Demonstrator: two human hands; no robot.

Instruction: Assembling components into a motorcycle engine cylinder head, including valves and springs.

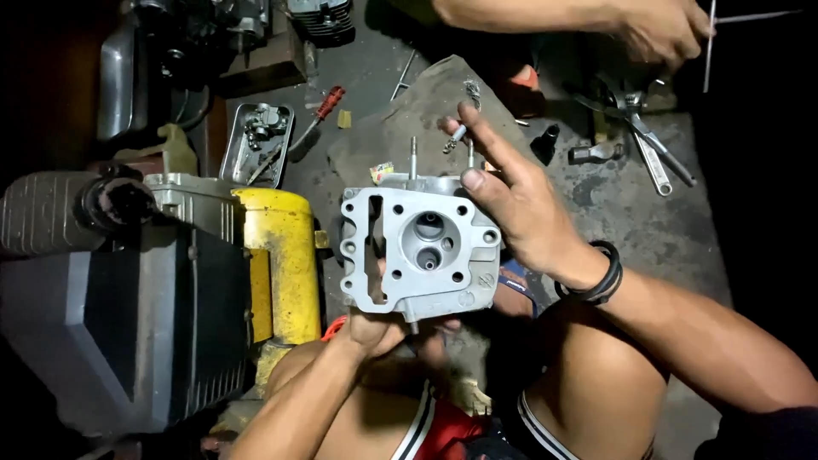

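Note:
I hold a grey metal cylinder head (419, 247) up in front of me, its combustion chamber with two valve ports facing me. My left hand (379, 328) grips its lower edge from below. My right hand (511, 200) rests on its upper right corner, thumb on the casting. A small silver part (457, 135) is pinched between the fingertips. Two thin studs (413, 158) stick up from the top of the head.
A yellow and black engine unit (170, 281) stands at left. A metal tray (258, 140) with small parts and a red-handled screwdriver (322, 111) lie beyond it. Wrenches (648, 145) lie at upper right, where another person's hand (660, 30) holds thin rods.

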